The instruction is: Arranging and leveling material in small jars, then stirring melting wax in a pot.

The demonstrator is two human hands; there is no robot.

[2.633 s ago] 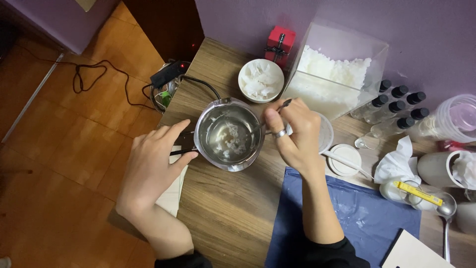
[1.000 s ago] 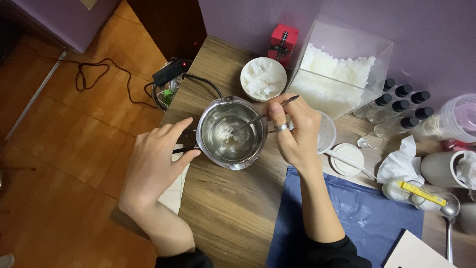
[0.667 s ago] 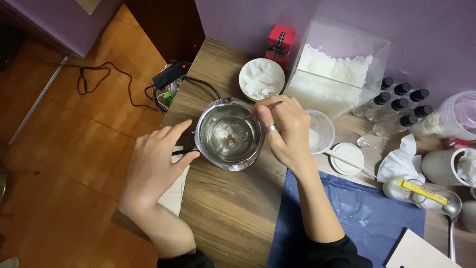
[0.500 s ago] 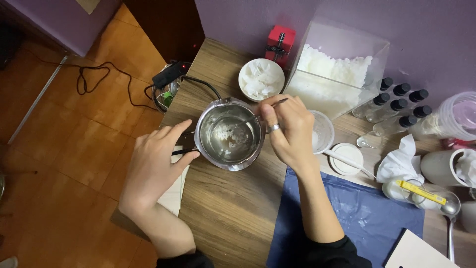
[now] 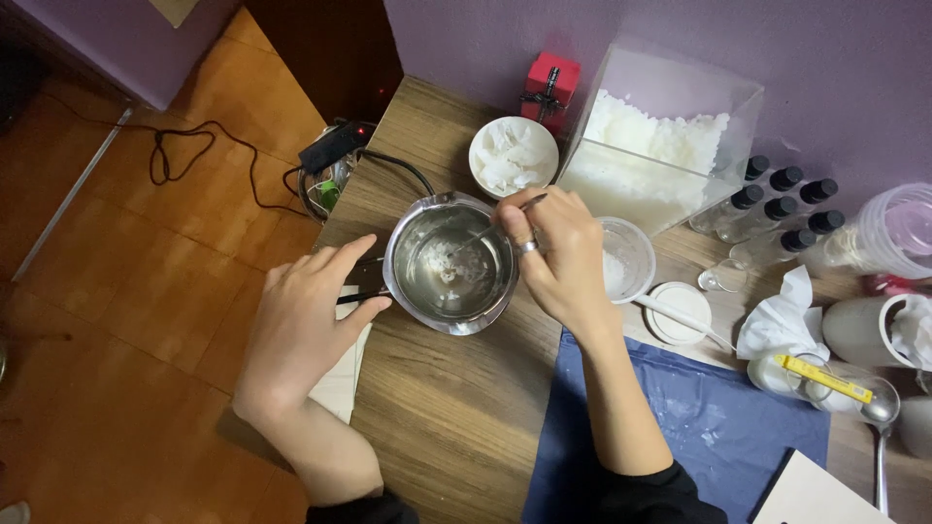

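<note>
Bare wooden tabletop (image 5: 447,408) is left free before the steel pot (image 5: 451,262), while the far side is blocked by a white bowl (image 5: 513,155) and clear box (image 5: 660,136).

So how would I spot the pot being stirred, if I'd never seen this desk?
Start at the big clear box of white flakes against the purple wall. In front of it to the left, near the wooden table's edge, sits a small shiny metal pot. Unlike the white bowl behind it, it has a black handle held by the left hand.
</note>
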